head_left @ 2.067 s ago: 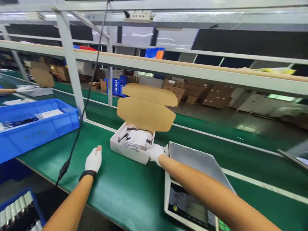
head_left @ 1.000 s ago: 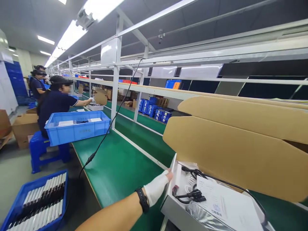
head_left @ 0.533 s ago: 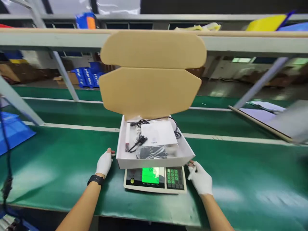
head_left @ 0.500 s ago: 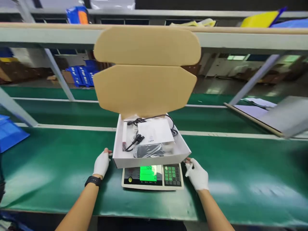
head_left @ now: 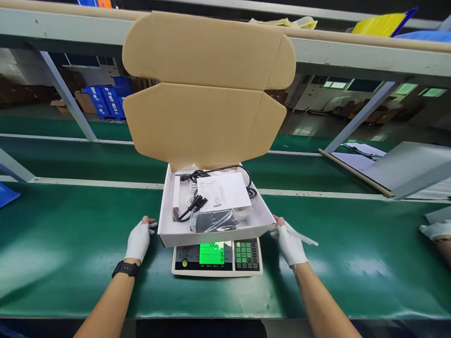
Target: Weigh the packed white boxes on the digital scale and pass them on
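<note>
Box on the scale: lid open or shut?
Open. The lid stands upright behind the box, exposing cables and a paper sheet inside.

Left hand (head_left: 138, 239) gloved, lying flat — right hand (head_left: 289, 241) gloved, angled inward

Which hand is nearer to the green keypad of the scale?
Right. The right hand is just right of the keypad; the left hand is on the other side of the scale, beyond its lit display.

Green lit display (head_left: 211, 253) on white weighing scale (head_left: 183, 263), lower centre: digits unreadable. White printed sheet (head_left: 225, 190) in open white cardboard box (head_left: 211, 236), centre: print too small.
</note>
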### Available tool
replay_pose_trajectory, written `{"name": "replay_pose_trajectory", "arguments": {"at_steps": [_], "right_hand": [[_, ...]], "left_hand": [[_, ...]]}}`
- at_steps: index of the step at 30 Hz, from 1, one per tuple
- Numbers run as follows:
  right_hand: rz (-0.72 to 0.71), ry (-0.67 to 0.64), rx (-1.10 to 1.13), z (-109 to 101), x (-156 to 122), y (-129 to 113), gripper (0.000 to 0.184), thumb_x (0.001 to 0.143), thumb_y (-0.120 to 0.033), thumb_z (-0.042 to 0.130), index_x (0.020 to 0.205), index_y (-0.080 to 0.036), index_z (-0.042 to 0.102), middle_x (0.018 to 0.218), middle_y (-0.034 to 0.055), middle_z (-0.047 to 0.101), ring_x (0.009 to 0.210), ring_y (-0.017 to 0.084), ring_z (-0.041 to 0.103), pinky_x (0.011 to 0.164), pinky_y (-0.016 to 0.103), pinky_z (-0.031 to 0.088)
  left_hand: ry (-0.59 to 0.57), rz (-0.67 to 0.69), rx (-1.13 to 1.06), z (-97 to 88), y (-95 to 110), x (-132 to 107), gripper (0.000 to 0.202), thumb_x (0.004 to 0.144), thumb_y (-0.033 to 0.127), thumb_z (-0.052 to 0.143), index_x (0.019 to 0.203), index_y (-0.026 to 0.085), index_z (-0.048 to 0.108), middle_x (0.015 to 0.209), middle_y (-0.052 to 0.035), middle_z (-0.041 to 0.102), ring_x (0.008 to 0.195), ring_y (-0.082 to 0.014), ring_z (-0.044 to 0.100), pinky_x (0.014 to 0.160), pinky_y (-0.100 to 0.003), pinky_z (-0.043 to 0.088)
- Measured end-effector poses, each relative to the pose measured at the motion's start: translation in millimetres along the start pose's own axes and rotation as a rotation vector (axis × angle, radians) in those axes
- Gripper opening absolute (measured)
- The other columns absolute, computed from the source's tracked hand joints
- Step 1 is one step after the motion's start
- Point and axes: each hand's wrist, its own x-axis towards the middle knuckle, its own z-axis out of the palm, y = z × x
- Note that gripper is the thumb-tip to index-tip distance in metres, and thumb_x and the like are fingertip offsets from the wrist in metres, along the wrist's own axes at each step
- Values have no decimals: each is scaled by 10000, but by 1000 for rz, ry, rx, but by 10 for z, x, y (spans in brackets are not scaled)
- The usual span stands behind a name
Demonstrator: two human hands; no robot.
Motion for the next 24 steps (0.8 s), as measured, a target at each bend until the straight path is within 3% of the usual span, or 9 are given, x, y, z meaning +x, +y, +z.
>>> {"name": "replay_pose_trajectory", "arguments": {"at_steps": [4,8,13,18,21,24], "right_hand": [[-140,100,-5,-113,188,-472,558,820,-638,435,817,-132,670,652,54,546,575,163,460,500,260,352],[-309,139,137,-140,247,-1039,385,796,-521,540,788,-150,640,607,13,504,518,126,408,449,228,281],[-516,140,168,-71,95,-1625,315,842,-462,544,772,-168,630,601,1,525,507,109,429,453,215,320],[-681,79,58,76,-12,-1993,320,883,-464,534,794,-172,627,639,14,569,549,136,503,510,251,398],[-812,19,-71,234,-12,-2222,334,906,-469,507,798,-178,629,650,19,582,580,160,529,557,285,410],[-919,-117,-192,494,7,-2518,340,927,-452,473,772,-183,611,658,18,587,620,172,547,591,291,400]], "left_hand": [[-42,-63,-78,-34,-69,111,535,863,573,343,847,142,659,856,-104,716,687,-214,615,741,-352,485],[-67,-56,-149,-51,-187,301,633,839,658,317,882,129,662,905,-128,713,704,-230,627,717,-368,486],[-80,-37,-179,-109,-260,455,698,814,713,302,920,124,661,973,-157,705,740,-250,640,684,-380,491],[-74,-29,-149,-192,-316,594,663,821,697,322,915,136,661,953,-147,709,775,-259,649,769,-418,501],[-85,-62,-154,-244,-219,698,642,823,679,352,938,124,654,946,-152,708,782,-262,649,816,-445,493],[-128,-47,-265,-283,138,774,654,824,683,362,984,112,638,979,-163,698,839,-266,649,834,-434,491]]}}
